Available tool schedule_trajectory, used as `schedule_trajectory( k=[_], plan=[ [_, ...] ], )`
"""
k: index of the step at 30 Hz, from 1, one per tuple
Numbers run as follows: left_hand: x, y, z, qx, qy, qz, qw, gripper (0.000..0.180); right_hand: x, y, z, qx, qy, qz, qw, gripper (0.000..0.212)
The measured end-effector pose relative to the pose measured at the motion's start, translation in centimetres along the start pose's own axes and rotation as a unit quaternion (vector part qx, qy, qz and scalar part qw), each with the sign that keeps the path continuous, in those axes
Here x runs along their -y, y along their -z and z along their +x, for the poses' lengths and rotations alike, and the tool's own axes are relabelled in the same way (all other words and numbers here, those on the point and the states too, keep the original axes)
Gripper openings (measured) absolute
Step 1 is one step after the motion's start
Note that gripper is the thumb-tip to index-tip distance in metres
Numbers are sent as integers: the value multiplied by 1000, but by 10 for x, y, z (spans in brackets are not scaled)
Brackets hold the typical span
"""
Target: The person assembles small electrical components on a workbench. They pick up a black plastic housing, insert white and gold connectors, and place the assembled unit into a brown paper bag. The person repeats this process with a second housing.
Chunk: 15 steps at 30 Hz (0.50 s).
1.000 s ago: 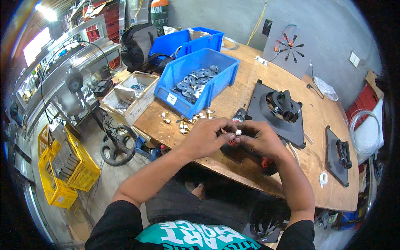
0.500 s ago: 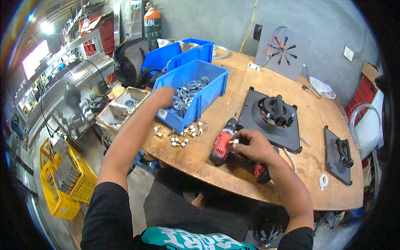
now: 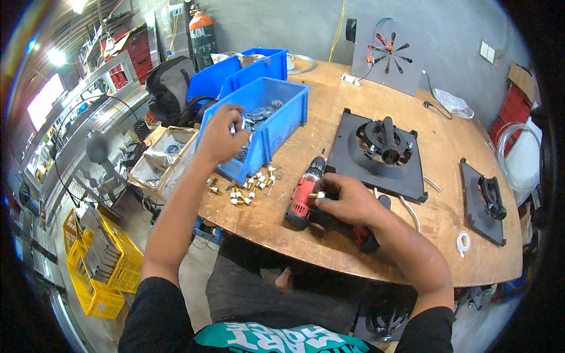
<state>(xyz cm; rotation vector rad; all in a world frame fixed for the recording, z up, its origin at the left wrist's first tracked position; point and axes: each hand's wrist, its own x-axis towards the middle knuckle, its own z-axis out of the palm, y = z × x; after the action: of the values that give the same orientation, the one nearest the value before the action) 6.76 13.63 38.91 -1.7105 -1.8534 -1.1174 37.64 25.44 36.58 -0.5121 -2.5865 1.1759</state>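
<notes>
My left hand [image 3: 222, 136] is raised over the near side of a blue parts bin [image 3: 281, 117] of grey metal rings [image 3: 262, 113]. Its fingers curl toward the thumb around something small and pale that I cannot make out. My right hand [image 3: 348, 201] pinches a small brass fitting [image 3: 318, 195] with a white-wrapped end between thumb and forefinger. Just beneath that hand, a red and black cordless drill [image 3: 303, 194] lies on its side. Several similar brass fittings [image 3: 241, 196] with white ends are scattered on the tabletop in front of the bin.
The wooden table [image 3: 271, 235] carries a black burner plate [image 3: 376, 154], a smaller one [image 3: 484, 200] at the right, and a white tape roll [image 3: 464, 242]. More blue bins [image 3: 259, 69] stand behind. Left are a divided box [image 3: 162, 159] of small parts and yellow crates [image 3: 97, 282] on the floor.
My left hand has come up out of the rings toward the bin's near left side, its fingers curled. My right hand keeps the brass fitting over the drill. The whole view has shifted slightly.
</notes>
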Motion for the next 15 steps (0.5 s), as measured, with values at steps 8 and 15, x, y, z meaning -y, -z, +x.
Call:
schedule_trajectory(
  k=[8,15],
  plan=[
    [-79,-31,-33,307,25,42,950,25,1,3,-4,-35,26,-8,999,38],
    [-63,-66,-34,371,-21,216,903,20,-2,0,-3,-52,30,19,998,38]
  ],
)
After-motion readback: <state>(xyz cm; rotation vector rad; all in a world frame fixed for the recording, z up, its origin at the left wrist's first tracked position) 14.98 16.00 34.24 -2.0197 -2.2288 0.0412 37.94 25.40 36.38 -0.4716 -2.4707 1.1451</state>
